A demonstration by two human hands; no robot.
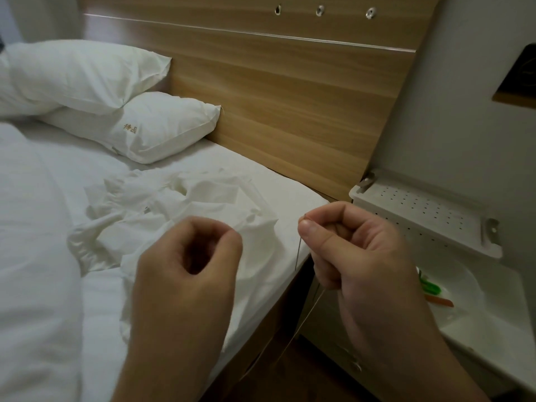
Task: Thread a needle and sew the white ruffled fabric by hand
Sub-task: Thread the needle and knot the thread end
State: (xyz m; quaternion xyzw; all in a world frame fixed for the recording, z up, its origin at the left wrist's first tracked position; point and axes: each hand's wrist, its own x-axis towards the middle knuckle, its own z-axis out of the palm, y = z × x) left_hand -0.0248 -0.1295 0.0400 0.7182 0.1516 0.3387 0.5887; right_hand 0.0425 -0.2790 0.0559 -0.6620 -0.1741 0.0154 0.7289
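The white ruffled fabric (185,204) lies crumpled on the bed near its right edge, beyond both hands. My right hand (351,250) pinches a thin needle (298,248) between thumb and forefinger, the needle hanging point down. A pale thread (304,317) trails from under that hand toward the floor. My left hand (191,265) hovers over the fabric with its fingers curled and fingertips pressed together; whether it pinches a thread end is too fine to tell.
Two white pillows (162,132) lean on the wooden headboard (290,91). A white perforated tray (426,216) sits on the bedside table (493,338) at right, with green and orange items (432,288) on a plate. A duvet (32,227) fills the left.
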